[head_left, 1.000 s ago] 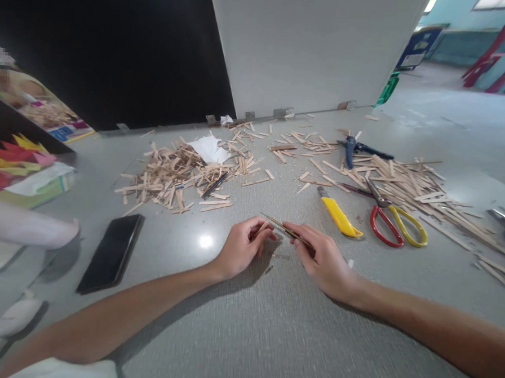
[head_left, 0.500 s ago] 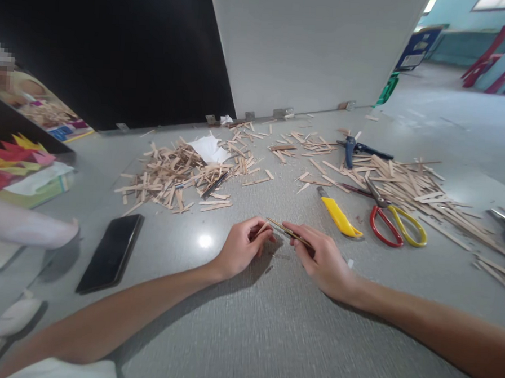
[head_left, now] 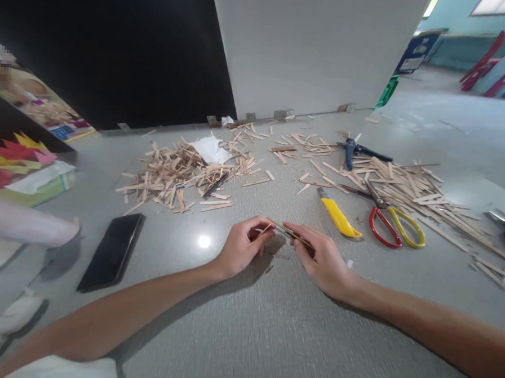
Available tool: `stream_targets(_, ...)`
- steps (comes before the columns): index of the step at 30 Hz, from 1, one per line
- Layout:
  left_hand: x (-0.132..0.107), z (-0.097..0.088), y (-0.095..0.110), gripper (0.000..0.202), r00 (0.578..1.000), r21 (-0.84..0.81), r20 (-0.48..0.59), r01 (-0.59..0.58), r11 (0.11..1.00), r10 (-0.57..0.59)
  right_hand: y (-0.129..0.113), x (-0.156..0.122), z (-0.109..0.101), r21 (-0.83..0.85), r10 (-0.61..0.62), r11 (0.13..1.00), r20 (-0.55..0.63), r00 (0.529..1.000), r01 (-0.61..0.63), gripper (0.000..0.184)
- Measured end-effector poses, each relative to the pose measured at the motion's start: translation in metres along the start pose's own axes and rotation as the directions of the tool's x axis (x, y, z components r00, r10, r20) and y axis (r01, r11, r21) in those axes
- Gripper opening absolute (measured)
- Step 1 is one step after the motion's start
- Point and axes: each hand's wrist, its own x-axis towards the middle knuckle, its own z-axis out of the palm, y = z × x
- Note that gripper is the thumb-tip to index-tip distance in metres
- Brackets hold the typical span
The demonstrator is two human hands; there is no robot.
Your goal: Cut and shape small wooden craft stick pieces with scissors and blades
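Holding a thin wooden stick (head_left: 285,230) between both hands, we keep it just above the grey surface (head_left: 271,325), near its middle and close in front of us. Our left hand (head_left: 243,245) is curled closed, thumb and fingertips pinching one end of the stick. Our right hand (head_left: 322,260) is closed too, gripping the other end between thumb and forefinger. The stick lies tilted, its left end a little further from us.

Just beyond our right hand lies a yellow utility knife (head_left: 339,218), and beside it a pair of scissors (head_left: 392,224) with one red and one yellow handle. Behind these spreads a loose heap of wood strips (head_left: 409,186), with a blue-handled tool (head_left: 356,150) at its far edge. A second heap of wood scraps (head_left: 172,173) lies further left, touching a scrap of white paper (head_left: 210,148).

A black phone (head_left: 112,251) lies flat, well left of our left hand. At the far left, red and yellow paper shapes (head_left: 9,153) rest on a flat green box (head_left: 45,186); we cannot tell what is inside it. Another person's pale sleeve (head_left: 26,228) reaches in below it.
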Motion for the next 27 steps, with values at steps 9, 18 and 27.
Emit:
stream_targets(9,-0.001,-0.001,-0.004,0.040,0.999,0.008,-0.036,-0.028,1.000,0.028,-0.001,0.001,-0.001,0.001,0.016,1.000,0.000,1.000,-0.016,0.040)
stream_targets(18,0.002,0.000,-0.009,0.025,0.988,-0.055,-0.155,-0.032,0.998,0.023,-0.002,-0.002,-0.001,0.115,0.196,0.973,0.044,0.980,-0.200,0.047)
stream_targets(27,0.004,-0.003,-0.012,0.071,0.980,-0.167,-0.195,0.008,0.986,-0.041,-0.005,-0.006,-0.004,0.257,0.162,0.953,0.004,0.987,-0.158,0.038)
